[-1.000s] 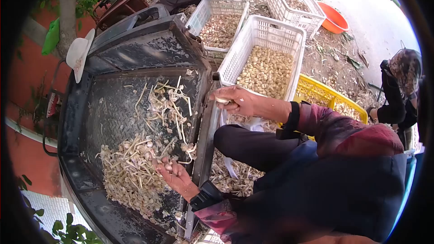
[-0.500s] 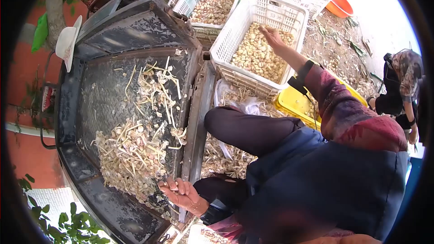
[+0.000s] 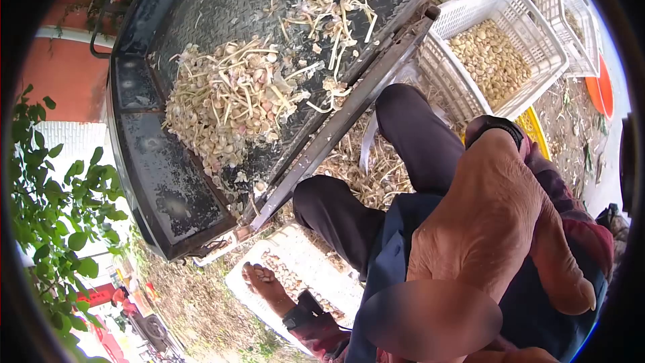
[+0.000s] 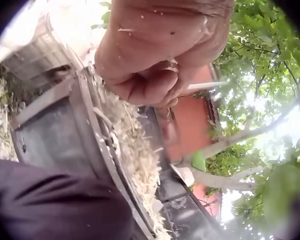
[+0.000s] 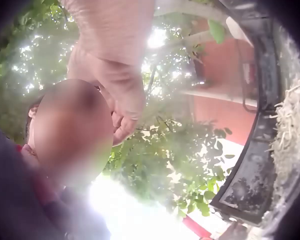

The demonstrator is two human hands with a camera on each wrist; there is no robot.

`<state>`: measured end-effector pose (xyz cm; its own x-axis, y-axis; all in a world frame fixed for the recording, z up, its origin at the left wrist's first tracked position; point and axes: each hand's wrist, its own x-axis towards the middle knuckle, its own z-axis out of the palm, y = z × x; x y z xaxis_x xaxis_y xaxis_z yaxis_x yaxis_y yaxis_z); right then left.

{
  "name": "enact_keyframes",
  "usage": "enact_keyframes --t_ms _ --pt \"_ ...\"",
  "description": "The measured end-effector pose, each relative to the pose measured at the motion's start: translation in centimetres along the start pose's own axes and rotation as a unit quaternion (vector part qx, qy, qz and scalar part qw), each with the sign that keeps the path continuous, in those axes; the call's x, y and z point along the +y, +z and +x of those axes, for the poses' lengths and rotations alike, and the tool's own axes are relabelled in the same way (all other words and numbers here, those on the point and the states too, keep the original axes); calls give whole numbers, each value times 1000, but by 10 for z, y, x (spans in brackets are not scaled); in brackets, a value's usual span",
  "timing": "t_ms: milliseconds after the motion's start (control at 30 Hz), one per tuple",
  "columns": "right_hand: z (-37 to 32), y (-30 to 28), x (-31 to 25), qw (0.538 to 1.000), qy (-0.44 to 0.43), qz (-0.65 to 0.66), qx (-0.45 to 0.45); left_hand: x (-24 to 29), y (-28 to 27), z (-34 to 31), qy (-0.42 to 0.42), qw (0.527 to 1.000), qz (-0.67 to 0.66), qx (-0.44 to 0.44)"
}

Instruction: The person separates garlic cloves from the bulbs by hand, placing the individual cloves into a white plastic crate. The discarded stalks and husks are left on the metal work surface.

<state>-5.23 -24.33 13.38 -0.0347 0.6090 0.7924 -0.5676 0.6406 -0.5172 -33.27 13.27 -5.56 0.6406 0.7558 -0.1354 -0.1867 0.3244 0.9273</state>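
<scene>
My left hand (image 3: 267, 288) is over a white crate (image 3: 243, 255) of reddish-white garlic cloves (image 3: 316, 299) in the head view. Its fingers curl round pale garlic cloves (image 3: 261, 273); in the left wrist view the curled fingers (image 4: 157, 85) largely hide them. My right hand (image 3: 484, 208) is raised large and close to the head camera, thumb stretched out, other fingers behind a blurred patch. Beside the person's head, the right wrist view shows loosely bent fingers (image 5: 122, 127) and no object in them. A heap of garlic with dry stems (image 3: 232, 94) lies on the dark metal cart bed (image 3: 201, 10).
A white crate (image 3: 463, 87) of peeled cloves stands beyond the knees, with a yellow crate (image 3: 534, 131) and an orange basin (image 3: 600, 87) nearby. The cart's metal edge (image 3: 349, 111) runs before the legs. Dry stalks (image 3: 376, 161) cover the ground between them.
The right hand left the cart edge, passed open over the crate of peeled cloves, and came up to the face. The left hand moved from the garlic heap to the near crate. The view turned.
</scene>
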Motion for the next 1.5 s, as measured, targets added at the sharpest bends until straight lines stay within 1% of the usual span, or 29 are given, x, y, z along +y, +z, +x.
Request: enact_keyframes --t_ms 67,100,133,200,267,300,367,433,567,600,633,700,767,867,933,967,1000,1033,1067,1100,1133,1167,1200,1233,1300,1333,1400,1433,1500 --pt "14 1 19 1000 -2 26 2 -5 -24 -5 2 994 76 81" --pt "4 -8 -3 999 -3 38 1 -6 -36 -7 4 986 113 120" --pt "9 -7 19 999 -5 49 3 -7 -49 -12 4 976 151 158" --pt "-9 -2 14 998 -6 64 11 -14 -78 -24 -2 949 222 225" --pt "-12 -3 16 997 -9 78 23 -22 -119 -57 -13 912 294 286" --pt "-13 -8 14 996 -10 84 28 -26 -138 -74 -16 890 328 315" --pt "-16 -1 16 995 -11 92 34 -39 -158 -77 -22 843 391 368" --pt "5 0 34 994 -11 98 42 -54 -169 -76 -29 790 449 417" --pt "17 -10 36 992 -20 107 68 -80 -183 -61 -41 661 567 490" --pt "20 -4 42 991 -23 109 75 -88 -203 -53 1 728 487 483" --pt "18 -7 36 990 -24 111 80 -69 -148 -46 21 776 401 486" --pt "16 5 44 988 -31 123 87 -63 -119 -29 121 852 297 413" --pt "15 5 43 986 -37 129 100 -40 -39 -18 137 888 258 354" --pt "16 -5 39 984 -42 130 111 -8 72 -12 126 946 181 236" --pt "12 -47 30 993 30 114 -25 8 130 -12 111 978 123 127" --pt "7 -65 30 999 22 24 -27 10 153 -11 105 989 87 65" --pt "-6 -82 29 998 30 -49 29 6 168 -9 88 995 29 -32" --pt "-16 -85 13 956 113 -136 233 3 186 -8 50 991 13 -122" --pt "-23 -115 11 936 53 -208 280 -2 211 -5 55 980 23 -188" --pt "-35 -142 -5 860 104 -375 330 -4 231 -4 40 972 106 -208" --pt "-45 -170 -19 758 131 -527 361 -12 249 3 33 958 126 -257" --pt "-55 -197 -32 690 151 -594 385 -21 264 12 29 949 124 -289" --pt "-67 -228 -47 630 177 -663 363 -31 277 22 26 939 123 -320" --pt "-76 -255 -56 627 177 -666 363 -39 289 31 37 931 174 -317" --pt "-81 -296 -66 531 218 -725 380 -59 307 53 122 913 254 -294" --pt "-73 -303 -68 531 218 -727 377 -65 317 62 124 914 251 -292" --pt "-64 -317 -66 445 290 -816 228 -75 331 73 239 892 317 -214" --pt "-60 -324 -61 445 289 -816 227 -78 336 76 239 892 317 -214" --pt "-55 -334 -49 416 353 -812 206 -83 346 79 174 912 294 -228"
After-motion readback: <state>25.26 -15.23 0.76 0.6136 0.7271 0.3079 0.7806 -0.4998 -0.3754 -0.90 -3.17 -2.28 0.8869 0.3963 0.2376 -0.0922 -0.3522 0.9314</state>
